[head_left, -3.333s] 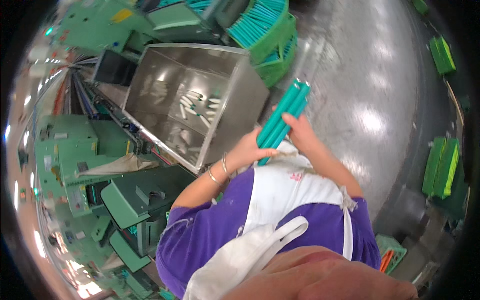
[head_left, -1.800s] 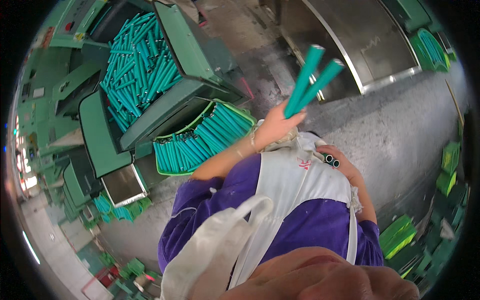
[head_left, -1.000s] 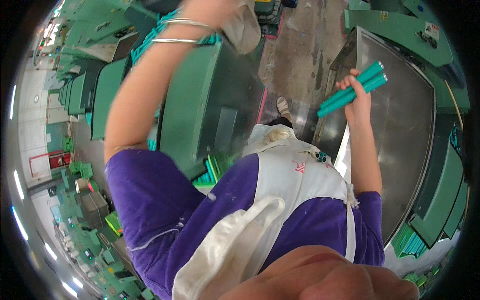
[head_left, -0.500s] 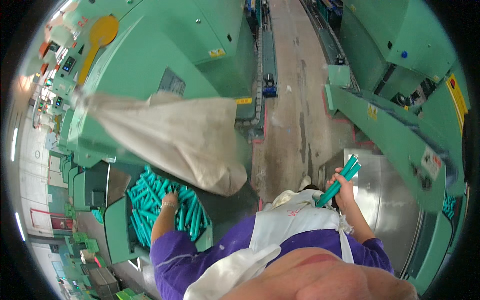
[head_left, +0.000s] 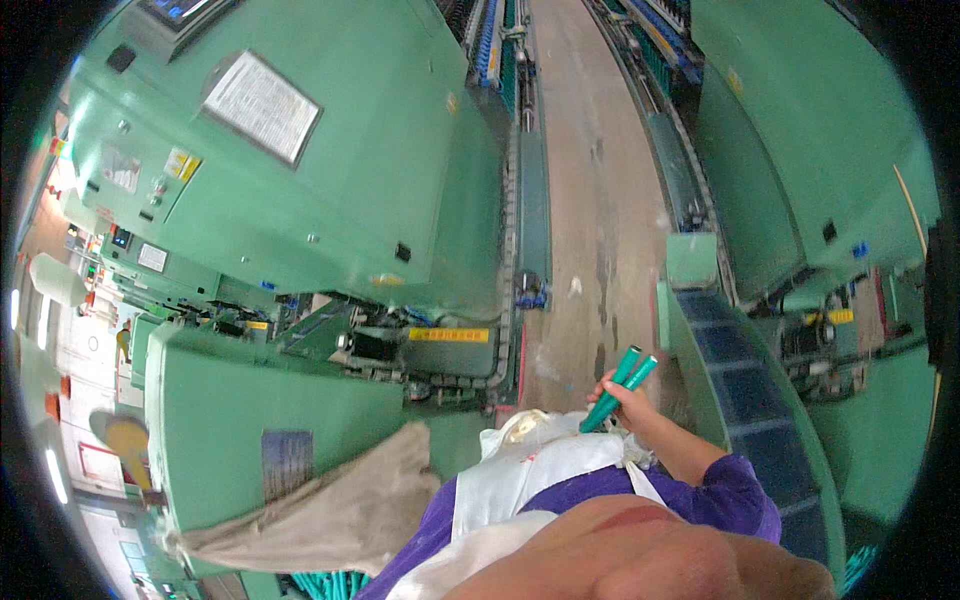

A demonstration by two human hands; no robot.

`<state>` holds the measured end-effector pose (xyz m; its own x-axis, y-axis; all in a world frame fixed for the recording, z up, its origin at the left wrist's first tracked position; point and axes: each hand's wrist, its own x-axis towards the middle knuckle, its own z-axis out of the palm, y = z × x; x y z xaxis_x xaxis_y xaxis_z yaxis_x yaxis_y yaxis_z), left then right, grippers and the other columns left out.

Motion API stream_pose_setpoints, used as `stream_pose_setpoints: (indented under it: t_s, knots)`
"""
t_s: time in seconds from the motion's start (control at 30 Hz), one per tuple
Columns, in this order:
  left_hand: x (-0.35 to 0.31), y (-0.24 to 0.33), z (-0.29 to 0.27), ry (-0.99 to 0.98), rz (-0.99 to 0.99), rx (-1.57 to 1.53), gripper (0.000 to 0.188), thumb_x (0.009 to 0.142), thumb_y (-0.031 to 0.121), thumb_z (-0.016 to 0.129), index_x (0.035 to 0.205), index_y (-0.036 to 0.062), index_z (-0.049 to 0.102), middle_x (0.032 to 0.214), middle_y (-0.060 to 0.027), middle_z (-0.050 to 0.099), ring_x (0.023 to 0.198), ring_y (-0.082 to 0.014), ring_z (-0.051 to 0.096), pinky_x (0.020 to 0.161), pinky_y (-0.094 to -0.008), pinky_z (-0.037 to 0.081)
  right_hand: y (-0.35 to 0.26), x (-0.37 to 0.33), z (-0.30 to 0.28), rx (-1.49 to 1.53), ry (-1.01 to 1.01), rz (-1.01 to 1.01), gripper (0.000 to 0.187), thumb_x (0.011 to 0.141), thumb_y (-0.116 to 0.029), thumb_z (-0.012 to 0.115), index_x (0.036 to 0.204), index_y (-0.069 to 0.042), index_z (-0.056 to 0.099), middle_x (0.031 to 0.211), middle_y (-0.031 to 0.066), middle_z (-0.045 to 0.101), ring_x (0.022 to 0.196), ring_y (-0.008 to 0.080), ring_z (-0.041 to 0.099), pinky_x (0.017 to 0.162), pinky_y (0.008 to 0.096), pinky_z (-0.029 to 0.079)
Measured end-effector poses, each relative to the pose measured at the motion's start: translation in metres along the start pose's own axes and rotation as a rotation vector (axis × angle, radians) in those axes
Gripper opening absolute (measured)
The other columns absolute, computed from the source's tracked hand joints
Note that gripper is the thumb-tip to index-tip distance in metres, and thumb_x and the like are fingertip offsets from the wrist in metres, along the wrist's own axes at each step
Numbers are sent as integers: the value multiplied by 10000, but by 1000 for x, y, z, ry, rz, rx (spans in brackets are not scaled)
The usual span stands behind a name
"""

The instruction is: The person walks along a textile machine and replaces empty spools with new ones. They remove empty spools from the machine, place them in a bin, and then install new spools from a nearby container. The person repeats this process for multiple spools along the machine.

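Observation:
My right hand (head_left: 628,398) is closed around teal bobbin tubes (head_left: 641,372), held upright and tilted in front of the white apron (head_left: 530,465). Two tube ends stick out above the fingers. My left hand is out of sight; only part of the purple left sleeve shows, next to a beige cloth (head_left: 340,510) that hangs from the green machine. Below that cloth, at the lower edge, part of a pile of teal bobbin tubes (head_left: 330,584) is visible.
A narrow floor aisle (head_left: 575,200) runs ahead between green machines (head_left: 380,150), with rails along both sides. On the right a curved dark guard (head_left: 765,400) stands close to my right arm. More teal tubes (head_left: 858,568) show at the lower right.
The view has moved forward toward the aisle. The pile of tubes has slid to the lower edge, and my left hand, earlier in it, has gone from view. My right hand still holds tubes.

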<state>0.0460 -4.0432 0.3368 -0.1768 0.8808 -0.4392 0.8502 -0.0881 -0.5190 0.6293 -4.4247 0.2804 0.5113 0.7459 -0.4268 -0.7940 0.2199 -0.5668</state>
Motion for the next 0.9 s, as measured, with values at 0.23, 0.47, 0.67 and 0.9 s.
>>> stream_pose_setpoints:
  t_s: [0.23,0.47,0.67,0.9]
  knots:
    - [26,301,-77,-124,88,-454,329,819,347,649,975,58,656,885,-90,653,810,-191,591,680,-356,482,-152,180,-71,-95,53,121,165,880,-115,629,991,-90,509,884,116,622,881,314,641,831,489,531]
    - [51,589,-250,-172,254,-987,364,798,355,675,934,19,638,793,-102,645,691,-190,585,628,-366,466,-320,353,-84,-305,24,95,195,873,-117,652,1028,-65,548,992,129,663,943,274,652,834,428,526]
    - [34,885,-578,-293,823,-1583,293,801,292,705,986,72,650,910,-35,656,856,-179,602,768,-343,473,-407,490,-94,-932,-241,57,431,816,-118,711,1213,-65,550,1173,116,610,1112,223,572,954,362,446]
    - [-13,1092,-715,-715,1336,-1265,214,850,192,670,1026,79,623,1028,-42,641,961,-174,584,870,-357,466,-647,663,-132,-767,-408,-60,607,775,-339,717,1285,-59,541,1266,82,565,1200,188,495,1033,343,356]
